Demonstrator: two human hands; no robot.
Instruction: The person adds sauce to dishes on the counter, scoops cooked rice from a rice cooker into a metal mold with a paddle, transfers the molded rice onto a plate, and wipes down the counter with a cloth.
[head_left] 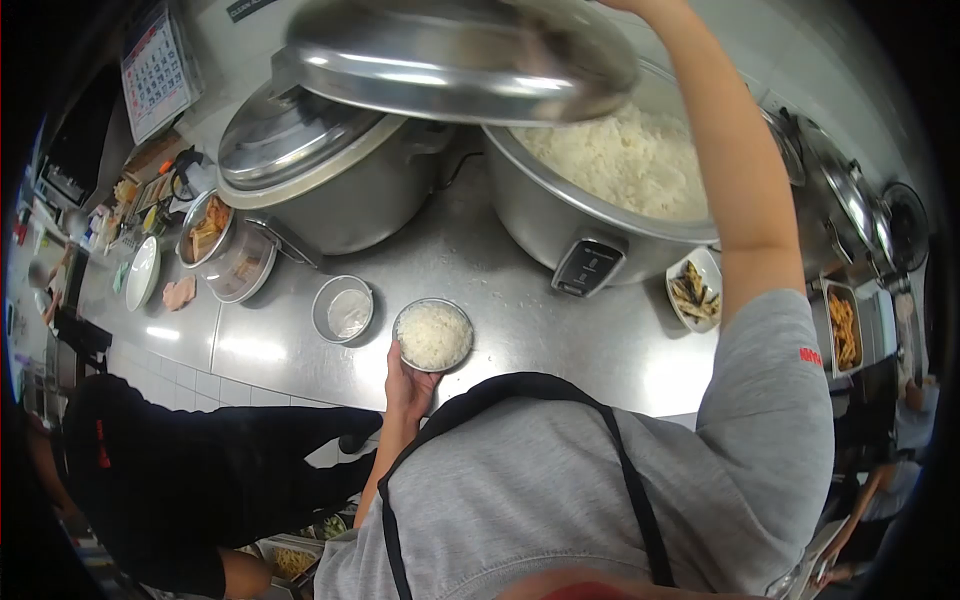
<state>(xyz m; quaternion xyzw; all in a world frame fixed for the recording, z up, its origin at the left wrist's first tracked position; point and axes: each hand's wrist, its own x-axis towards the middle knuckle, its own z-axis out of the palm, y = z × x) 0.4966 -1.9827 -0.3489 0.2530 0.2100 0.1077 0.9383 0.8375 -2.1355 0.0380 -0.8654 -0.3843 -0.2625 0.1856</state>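
Observation:
My left hand (408, 388) is wrapped round the lower left side of a round metal bowl (457, 369) filled with white rice (433, 334). At the top edge of the view, my raised right hand (630, 5) is at the rice cooker lid (460, 75), its fingers mostly cut off by the frame. This shiny lid is lifted and tilted, partly covering the open rice cooker (515, 205). Inside the cooker, a large heap of cooked rice (620, 165) shows. Beside the bowl stands a small metal container (322, 310) with pale contents.
Left of the open cooker stands a second, lidded rice cooker (370, 205). A white dish (712, 310) of dark food sits at right. Plastic tubs (245, 285), a pink cloth (180, 293) and a white plate (143, 273) are at left. A person in black (170, 470) is close by.

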